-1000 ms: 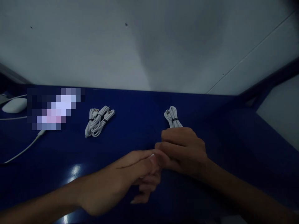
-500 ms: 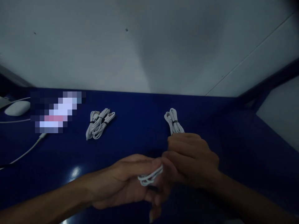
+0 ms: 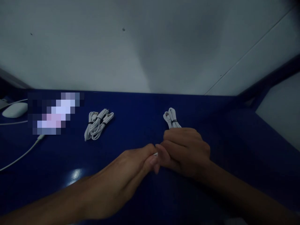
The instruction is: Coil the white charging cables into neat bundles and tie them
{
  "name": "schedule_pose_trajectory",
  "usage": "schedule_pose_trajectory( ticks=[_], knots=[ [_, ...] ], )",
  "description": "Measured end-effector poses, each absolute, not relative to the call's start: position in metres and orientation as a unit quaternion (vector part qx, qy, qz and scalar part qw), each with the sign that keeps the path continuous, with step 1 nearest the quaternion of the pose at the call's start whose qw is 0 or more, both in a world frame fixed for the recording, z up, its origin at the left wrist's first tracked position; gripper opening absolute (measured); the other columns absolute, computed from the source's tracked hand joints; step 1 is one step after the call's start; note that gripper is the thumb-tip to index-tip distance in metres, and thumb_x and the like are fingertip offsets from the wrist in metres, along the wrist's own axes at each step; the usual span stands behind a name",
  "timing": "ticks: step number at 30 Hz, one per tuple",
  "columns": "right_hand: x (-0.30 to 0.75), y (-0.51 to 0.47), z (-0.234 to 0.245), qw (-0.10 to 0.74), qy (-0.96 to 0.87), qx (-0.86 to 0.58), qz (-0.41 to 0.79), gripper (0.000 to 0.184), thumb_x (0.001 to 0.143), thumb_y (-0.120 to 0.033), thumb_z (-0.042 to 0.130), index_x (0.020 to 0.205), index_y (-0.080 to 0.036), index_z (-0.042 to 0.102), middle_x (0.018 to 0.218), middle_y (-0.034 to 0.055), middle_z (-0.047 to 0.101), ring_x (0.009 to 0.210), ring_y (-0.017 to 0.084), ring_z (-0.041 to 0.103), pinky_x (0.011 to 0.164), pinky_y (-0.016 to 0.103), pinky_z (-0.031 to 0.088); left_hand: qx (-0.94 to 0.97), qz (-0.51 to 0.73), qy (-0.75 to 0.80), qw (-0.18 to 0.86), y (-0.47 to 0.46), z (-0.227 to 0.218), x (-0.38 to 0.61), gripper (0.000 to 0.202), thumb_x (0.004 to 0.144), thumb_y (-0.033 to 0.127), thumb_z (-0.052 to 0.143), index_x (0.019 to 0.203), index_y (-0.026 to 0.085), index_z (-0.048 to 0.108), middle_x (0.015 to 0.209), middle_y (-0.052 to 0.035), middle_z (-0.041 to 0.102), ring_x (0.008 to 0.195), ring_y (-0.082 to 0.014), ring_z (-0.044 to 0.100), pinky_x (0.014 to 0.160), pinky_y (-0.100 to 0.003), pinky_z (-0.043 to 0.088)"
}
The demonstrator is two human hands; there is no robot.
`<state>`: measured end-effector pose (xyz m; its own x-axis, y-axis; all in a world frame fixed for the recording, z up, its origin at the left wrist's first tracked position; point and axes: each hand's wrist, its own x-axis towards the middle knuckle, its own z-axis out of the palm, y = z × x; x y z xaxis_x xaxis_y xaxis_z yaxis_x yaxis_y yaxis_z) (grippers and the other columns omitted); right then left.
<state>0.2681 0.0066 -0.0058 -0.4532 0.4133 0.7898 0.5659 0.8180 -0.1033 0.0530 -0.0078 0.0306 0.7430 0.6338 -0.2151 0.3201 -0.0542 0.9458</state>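
Observation:
My left hand (image 3: 131, 170) and my right hand (image 3: 185, 150) meet over the middle of a dark blue table (image 3: 140, 122). Both are closed, fingertips touching. Only a small white bit of a cable (image 3: 155, 154) shows between them; the rest is hidden inside the fingers. Just behind my right hand lies a coiled white cable bundle (image 3: 171, 118) bound with a black tie. Two more tied white cable bundles (image 3: 97, 124) lie side by side to the left of my hands.
A white mouse (image 3: 14, 110) and a thin white cord (image 3: 21, 153) lie at the far left, beside a blurred-out object (image 3: 55, 113). A pale wall (image 3: 150, 47) rises behind the table. The table's blue edge runs off at the right.
Half a second ago a loop of white cable hung out of my left hand; now it is drawn into the closed fingers. Both hands have shifted slightly up and left.

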Motion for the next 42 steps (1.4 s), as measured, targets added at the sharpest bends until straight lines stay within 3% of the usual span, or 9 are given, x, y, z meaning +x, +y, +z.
schedule_pose_trajectory(
  ticks=[6,10,22,30,35,42],
  knots=[
    [0.264,0.006,-0.005,0.487,-0.824,-0.286,-0.047,0.051,0.107,-0.009,0.058,0.058,-0.020,0.049,0.048,-0.0068,0.045,0.044,0.007,0.035,0.045,0.027,0.029,0.734,0.114,0.363,0.563,-0.010,0.024,0.057,0.043,0.118,0.053,0.031,0.093,0.024,0.050,0.082,0.0032,0.051,0.068,-0.0146,0.045,0.060,-0.031,0.042],
    [0.262,0.007,-0.007,0.500,-0.817,-0.288,-0.021,0.049,0.106,-0.006,0.059,0.060,-0.020,0.048,0.050,-0.0072,0.045,0.044,0.007,0.036,0.045,0.026,0.029,0.746,0.097,0.388,0.532,-0.009,0.023,0.057,0.042,0.117,0.055,0.033,0.098,0.024,0.053,0.087,0.0016,0.059,0.071,-0.0163,0.053,0.061,-0.033,0.046],
    [0.260,0.007,-0.012,0.485,-0.803,-0.345,-0.015,0.051,0.109,-0.011,0.057,0.060,-0.020,0.044,0.050,-0.0085,0.043,0.042,0.006,0.032,0.045,0.024,0.026,0.806,0.151,0.377,0.430,-0.005,0.003,0.058,0.037,0.119,0.045,0.032,0.096,0.024,0.050,0.084,0.0026,0.060,0.061,-0.0135,0.050,0.053,-0.030,0.039],
    [0.259,0.007,-0.011,0.474,-0.804,-0.358,-0.001,0.054,0.111,-0.014,0.056,0.059,-0.019,0.042,0.049,-0.0082,0.043,0.042,0.005,0.033,0.044,0.023,0.025,0.785,0.143,0.388,0.460,-0.008,0.010,0.056,0.037,0.118,0.050,0.029,0.099,0.025,0.049,0.085,0.0003,0.063,0.064,-0.0154,0.054,0.056,-0.031,0.042],
    [0.262,0.009,-0.013,0.462,-0.815,-0.349,-0.018,0.053,0.110,-0.014,0.057,0.059,-0.020,0.045,0.050,-0.0080,0.046,0.043,0.006,0.035,0.045,0.024,0.026,0.795,0.113,0.397,0.445,-0.007,0.015,0.055,0.042,0.118,0.052,0.028,0.096,0.024,0.050,0.078,0.0014,0.062,0.058,-0.0151,0.051,0.053,-0.031,0.038],
    [0.263,0.015,-0.016,0.445,-0.833,-0.323,-0.060,0.051,0.110,-0.015,0.058,0.059,-0.019,0.051,0.050,-0.0075,0.048,0.044,0.006,0.038,0.045,0.024,0.031,0.803,0.096,0.393,0.436,-0.003,0.016,0.055,0.043,0.119,0.050,0.025,0.098,0.023,0.052,0.083,-0.0007,0.065,0.061,-0.0166,0.054,0.058,-0.034,0.040]
  ],
)
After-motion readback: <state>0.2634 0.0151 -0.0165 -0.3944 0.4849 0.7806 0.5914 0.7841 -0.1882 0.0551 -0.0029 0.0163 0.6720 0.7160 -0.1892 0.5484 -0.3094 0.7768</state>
